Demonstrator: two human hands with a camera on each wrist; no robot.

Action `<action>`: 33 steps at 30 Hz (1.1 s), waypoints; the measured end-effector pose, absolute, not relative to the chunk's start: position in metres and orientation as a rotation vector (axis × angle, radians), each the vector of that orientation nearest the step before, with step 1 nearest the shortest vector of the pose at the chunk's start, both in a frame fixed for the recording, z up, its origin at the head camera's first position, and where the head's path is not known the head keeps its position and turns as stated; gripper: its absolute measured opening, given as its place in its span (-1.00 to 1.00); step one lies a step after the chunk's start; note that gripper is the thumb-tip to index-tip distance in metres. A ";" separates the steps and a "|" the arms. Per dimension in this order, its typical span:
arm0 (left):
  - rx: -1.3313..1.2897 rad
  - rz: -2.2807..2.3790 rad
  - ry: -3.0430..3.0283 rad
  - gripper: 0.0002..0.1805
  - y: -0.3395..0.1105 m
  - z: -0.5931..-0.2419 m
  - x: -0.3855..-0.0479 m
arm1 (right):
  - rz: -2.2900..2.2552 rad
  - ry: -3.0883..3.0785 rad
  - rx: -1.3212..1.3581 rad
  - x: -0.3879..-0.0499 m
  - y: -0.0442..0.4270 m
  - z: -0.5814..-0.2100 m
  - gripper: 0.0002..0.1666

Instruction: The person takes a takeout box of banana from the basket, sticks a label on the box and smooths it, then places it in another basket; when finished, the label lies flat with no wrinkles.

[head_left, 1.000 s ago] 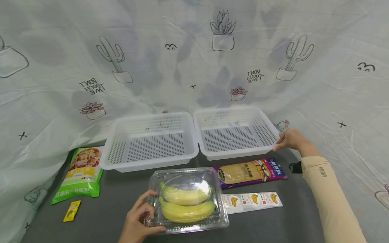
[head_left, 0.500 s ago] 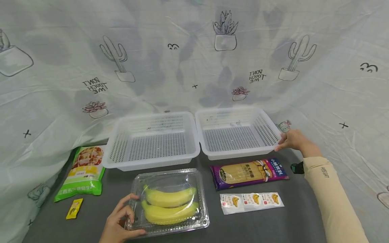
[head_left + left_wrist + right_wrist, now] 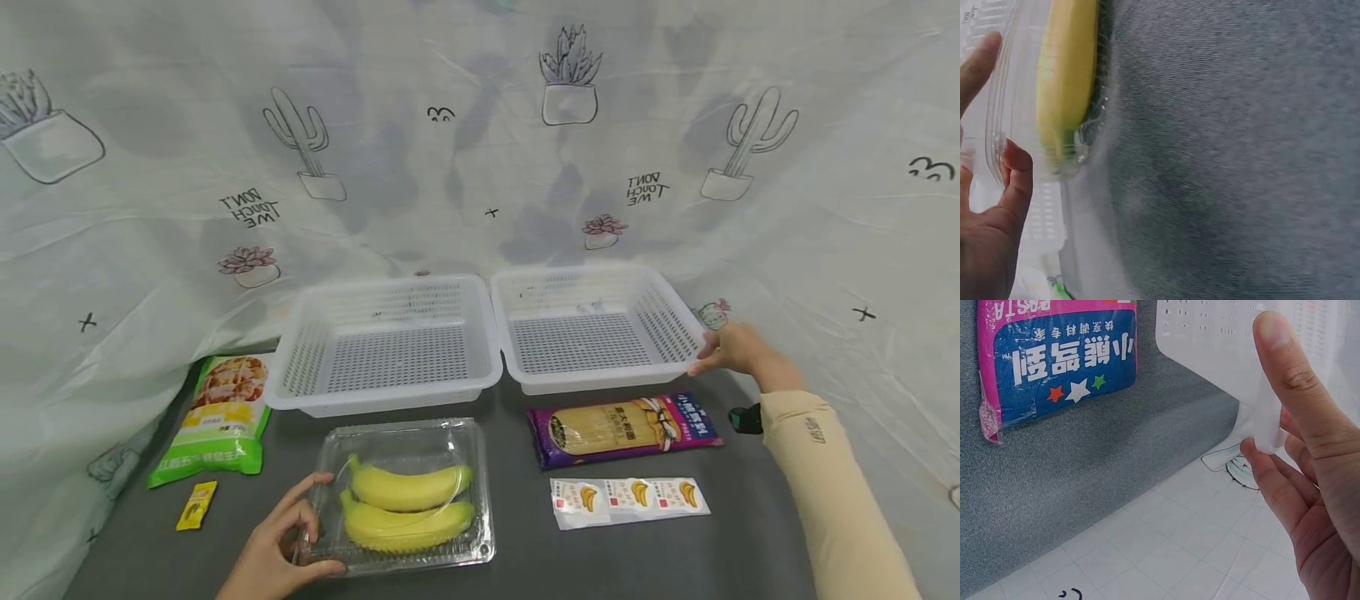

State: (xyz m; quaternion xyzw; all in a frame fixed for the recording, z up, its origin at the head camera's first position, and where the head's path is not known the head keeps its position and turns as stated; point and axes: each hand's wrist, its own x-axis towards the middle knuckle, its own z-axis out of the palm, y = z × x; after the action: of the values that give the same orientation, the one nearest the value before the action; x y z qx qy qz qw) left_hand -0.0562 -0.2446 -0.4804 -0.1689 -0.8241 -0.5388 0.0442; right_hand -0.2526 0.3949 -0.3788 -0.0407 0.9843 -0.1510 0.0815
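A clear plastic clamshell box (image 3: 442,440) with two yellow bananas (image 3: 408,527) inside is at the front of the dark table. My left hand (image 3: 273,542) grips its left edge, thumb at the near corner and fingers spread along the side. In the left wrist view, the rim lies between thumb and fingers. Whether the box touches the table is unclear. Farther back, my right hand (image 3: 738,350) pinches the near right corner of the right white basket (image 3: 615,382). In the right wrist view, the thumb lies over the basket rim and the fingers are beneath it.
A second white basket (image 3: 397,402) stands left of the first. A purple pasta pack (image 3: 622,429) and a banana sticker strip (image 3: 630,502) lie to the box's right. At left are a green food bag (image 3: 221,425) and a small yellow packet (image 3: 197,506).
My left hand has moved the banana box left, uncovering the ends of the pasta pack and sticker strip. My right hand keeps its hold on the basket corner. The head view has shifted slightly.
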 end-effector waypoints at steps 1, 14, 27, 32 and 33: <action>-0.496 -1.609 -2.541 -0.48 -0.244 -0.480 -0.058 | -0.442 2.945 -0.118 -0.252 0.396 -0.379 -0.40; -0.444 -1.575 -2.594 -0.49 -0.249 -0.476 -0.077 | -0.478 2.925 -0.081 -0.252 0.398 -0.381 -0.38; -0.447 -1.420 -2.605 -0.46 -0.252 -0.480 -0.090 | -0.451 2.933 -0.065 -0.252 0.395 -0.378 -0.35; -0.437 -1.399 -2.594 -0.46 -0.251 -0.483 -0.088 | -0.455 2.931 -0.072 -0.252 0.396 -0.380 -0.33; -0.442 -1.400 -2.584 -0.45 -0.251 -0.484 -0.088 | -0.456 2.928 -0.074 -0.251 0.396 -0.380 -0.31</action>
State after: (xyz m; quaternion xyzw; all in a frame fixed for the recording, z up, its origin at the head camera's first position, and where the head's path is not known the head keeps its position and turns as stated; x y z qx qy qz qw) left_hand -0.0883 -0.2506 -0.4839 -0.1483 -0.8663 -0.4693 0.0850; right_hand -0.2514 0.3961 -0.3797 -0.0248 0.9839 -0.1531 0.0884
